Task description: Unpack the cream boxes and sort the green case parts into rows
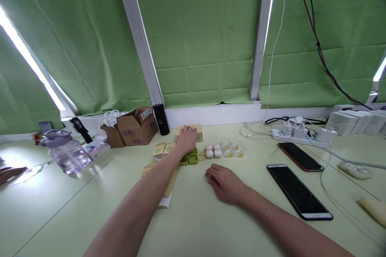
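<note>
My left hand [187, 140] reaches to the back of the table, its fingers bent over a small kraft cardboard box [198, 131] in a group of such boxes. Under that wrist are olive-green square cups [193, 158], partly covered by the arm. Small beige pieces [202, 156] lie beside the cups. To their right sit pinkish-white marshmallow-like blocks [213, 151] and clear round cups [233, 148] with a yellow spot in each. My right hand [224, 182] rests on the table in front of them, fingers loosely curled, with nothing visible in it.
Folded kraft card [170, 186] lies under my left forearm. Two phones [298, 190], a power strip [297, 134] with cables and a computer mouse [355, 170] are at right. At left stand a water jug [68, 152], an open carton [137, 128] and a black cylinder [161, 119]; another person's hand [12, 173] shows.
</note>
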Motion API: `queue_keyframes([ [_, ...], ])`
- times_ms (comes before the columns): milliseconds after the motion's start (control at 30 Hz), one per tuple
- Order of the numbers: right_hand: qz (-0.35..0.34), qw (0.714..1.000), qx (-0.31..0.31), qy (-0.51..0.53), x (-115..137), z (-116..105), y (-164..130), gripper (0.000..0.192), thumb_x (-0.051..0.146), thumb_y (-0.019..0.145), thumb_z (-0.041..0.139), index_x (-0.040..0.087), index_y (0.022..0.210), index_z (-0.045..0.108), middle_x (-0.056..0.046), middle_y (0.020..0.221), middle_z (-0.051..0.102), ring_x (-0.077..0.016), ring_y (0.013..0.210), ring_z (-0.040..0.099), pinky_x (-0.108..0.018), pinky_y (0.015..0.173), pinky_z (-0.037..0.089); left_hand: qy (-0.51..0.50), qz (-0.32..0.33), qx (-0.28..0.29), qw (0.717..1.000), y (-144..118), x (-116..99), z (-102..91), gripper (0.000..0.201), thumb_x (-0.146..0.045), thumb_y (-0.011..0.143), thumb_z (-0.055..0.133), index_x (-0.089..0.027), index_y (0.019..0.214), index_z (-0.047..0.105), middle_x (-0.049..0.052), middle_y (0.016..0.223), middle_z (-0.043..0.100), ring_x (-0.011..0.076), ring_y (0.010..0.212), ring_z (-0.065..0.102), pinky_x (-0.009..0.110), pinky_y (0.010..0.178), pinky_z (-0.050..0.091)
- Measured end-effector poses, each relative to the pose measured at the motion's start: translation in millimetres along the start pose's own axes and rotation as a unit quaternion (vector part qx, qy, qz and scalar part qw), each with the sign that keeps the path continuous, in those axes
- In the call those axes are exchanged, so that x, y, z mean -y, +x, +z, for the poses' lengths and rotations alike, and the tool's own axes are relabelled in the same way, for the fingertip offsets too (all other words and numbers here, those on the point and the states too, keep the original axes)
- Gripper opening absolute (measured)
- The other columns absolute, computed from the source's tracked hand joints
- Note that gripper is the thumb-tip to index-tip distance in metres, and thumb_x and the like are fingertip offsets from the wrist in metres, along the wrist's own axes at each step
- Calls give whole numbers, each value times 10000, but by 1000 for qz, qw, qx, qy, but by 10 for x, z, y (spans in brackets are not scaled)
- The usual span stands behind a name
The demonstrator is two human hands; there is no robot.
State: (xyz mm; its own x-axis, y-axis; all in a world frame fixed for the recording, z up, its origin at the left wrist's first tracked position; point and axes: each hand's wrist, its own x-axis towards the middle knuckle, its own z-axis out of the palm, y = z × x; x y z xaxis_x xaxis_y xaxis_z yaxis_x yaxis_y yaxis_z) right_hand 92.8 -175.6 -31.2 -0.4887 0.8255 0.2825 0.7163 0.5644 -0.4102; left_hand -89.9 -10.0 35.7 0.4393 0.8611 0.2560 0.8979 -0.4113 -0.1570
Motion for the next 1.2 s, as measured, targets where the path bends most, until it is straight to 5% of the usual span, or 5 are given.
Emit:
queue_keyframes([
  [200,0,1000,-3,5,-23,4,2,244,148,956,505,180,1161,632,-85,1108,668,-214,1009,632,-319,865,476,4,-6,6,1000,120,17,155,474,-199,881,578,-150,1347,504,218,1366,498,378,1293,367,495,1042,298],
  [700,-3,1000,-14,1,-20,-7,3,259,154,943,525,188,1166,652,-81,1084,679,-220,980,643,-317,839,475,-105,-33,-22,994,192,-42,86,322,-176,849,640,-190,1145,513,152,1234,619,346,1191,427,448,975,335],
  [967,-13,995,-79,52,-111,50,11,252,124,931,505,199,1120,656,-71,1053,712,-213,935,661,-309,808,484,-214,-14,-95,972,73,15,-455,337,-195,873,645,-202,1169,482,125,1225,567,311,1217,457,397,962,422],
  [1200,113,974,-191,48,-306,-12,44,163,215,948,504,236,1002,657,-25,862,741,-193,725,643,-294,669,406,-373,66,-103,920,-687,-267,-732,261,-178,917,564,-221,1151,458,93,1193,563,251,1096,564,407,947,472],
])
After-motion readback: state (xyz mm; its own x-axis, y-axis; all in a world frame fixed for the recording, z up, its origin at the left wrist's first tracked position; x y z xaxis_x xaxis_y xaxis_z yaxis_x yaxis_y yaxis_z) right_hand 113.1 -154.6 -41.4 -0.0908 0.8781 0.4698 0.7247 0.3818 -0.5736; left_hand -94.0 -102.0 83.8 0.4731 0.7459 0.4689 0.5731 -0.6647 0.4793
